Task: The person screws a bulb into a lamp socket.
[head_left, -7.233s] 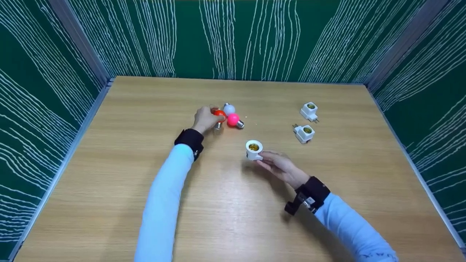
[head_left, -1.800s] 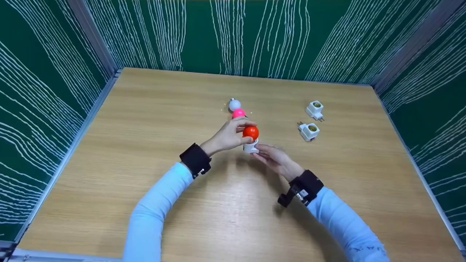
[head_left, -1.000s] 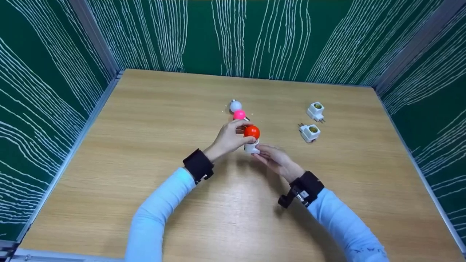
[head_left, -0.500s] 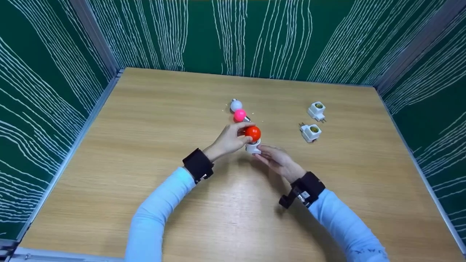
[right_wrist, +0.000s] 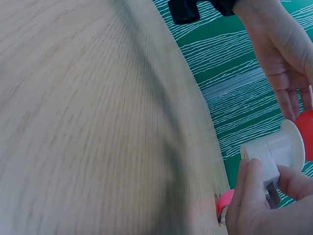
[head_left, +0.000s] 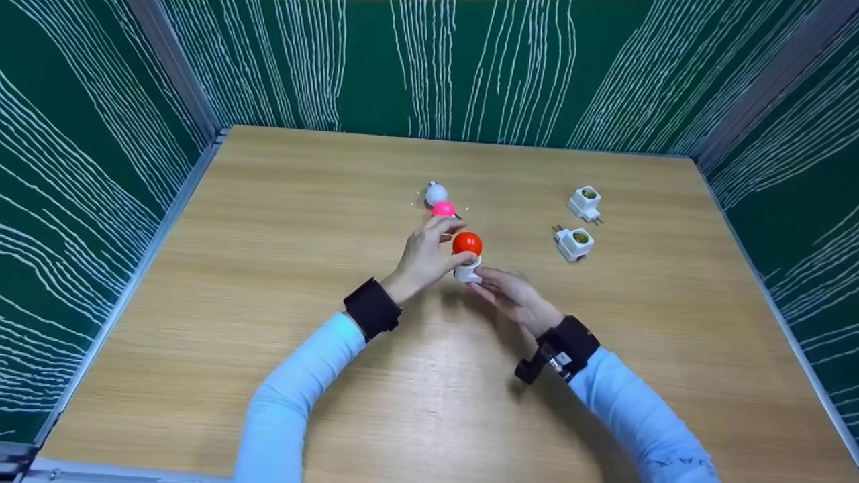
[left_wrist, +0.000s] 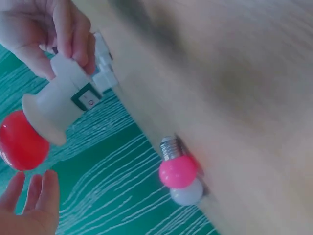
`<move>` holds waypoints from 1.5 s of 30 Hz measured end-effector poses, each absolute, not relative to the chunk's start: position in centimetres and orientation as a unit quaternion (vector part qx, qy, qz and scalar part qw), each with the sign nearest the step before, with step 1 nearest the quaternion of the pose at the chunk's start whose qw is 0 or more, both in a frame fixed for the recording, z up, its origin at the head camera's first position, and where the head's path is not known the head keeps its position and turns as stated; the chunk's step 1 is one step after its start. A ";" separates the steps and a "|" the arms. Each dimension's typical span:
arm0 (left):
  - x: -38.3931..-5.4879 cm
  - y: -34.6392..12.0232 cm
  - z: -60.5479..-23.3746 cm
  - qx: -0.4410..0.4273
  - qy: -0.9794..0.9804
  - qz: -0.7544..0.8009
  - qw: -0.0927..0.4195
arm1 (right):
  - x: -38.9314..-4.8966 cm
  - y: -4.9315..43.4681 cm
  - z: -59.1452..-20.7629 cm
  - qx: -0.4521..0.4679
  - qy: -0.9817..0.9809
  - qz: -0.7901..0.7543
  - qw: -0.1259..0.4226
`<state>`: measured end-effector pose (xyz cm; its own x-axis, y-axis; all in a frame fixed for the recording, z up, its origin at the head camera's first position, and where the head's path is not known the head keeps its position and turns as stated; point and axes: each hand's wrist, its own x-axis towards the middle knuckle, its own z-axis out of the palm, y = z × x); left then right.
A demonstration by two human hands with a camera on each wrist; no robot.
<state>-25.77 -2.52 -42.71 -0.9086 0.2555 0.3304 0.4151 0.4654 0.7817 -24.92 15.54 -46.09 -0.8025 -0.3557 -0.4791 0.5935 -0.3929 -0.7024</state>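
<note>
A red round light bulb (head_left: 467,243) sits with its base in a white plug-in lamp socket (head_left: 468,272), held above the table. My right hand (head_left: 515,298) pinches the socket by its plug end, thumb on one side and fingers on the other. A small switch (left_wrist: 88,99) shows on the socket's side in the left wrist view. Around the bulb stands my left hand (head_left: 424,253), its thumb overlapping the bulb's lower part in the head view. The left fingers (left_wrist: 48,196) look straight and spread, their tips right by the red globe. The bulb's metal thread is hidden.
Behind my left hand lie a pink bulb (head_left: 443,208) and a white bulb (head_left: 436,193), close together. Two more white sockets, one farther back (head_left: 585,203) and one nearer (head_left: 574,244), rest on the right of the wooden table (head_left: 282,221). Green patterned walls enclose it.
Earlier my left hand picked the red bulb from beside the others and brought it to the socket. Over the last half second its fingers have loosened and shifted around the globe; my right hand stays put.
</note>
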 end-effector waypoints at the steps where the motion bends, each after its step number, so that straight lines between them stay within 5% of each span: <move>1: -25.7 -2.5 -42.6 -0.197 -0.858 -0.466 0.095 | -24.9 15.5 -46.1 0.126 0.469 -0.825 0.287; 18: -25.7 -2.7 -42.5 -0.188 -0.854 -0.479 0.075 | -25.0 15.4 -45.9 0.113 0.476 -0.824 0.286; 29: -25.9 -3.5 -43.0 -0.243 -0.817 -0.522 0.017 | -25.0 15.5 -45.6 0.118 0.484 -0.817 0.290; 45: -25.6 -3.5 -43.2 -0.239 -0.807 -0.538 0.039 | -24.8 15.3 -46.2 0.102 0.483 -0.820 0.292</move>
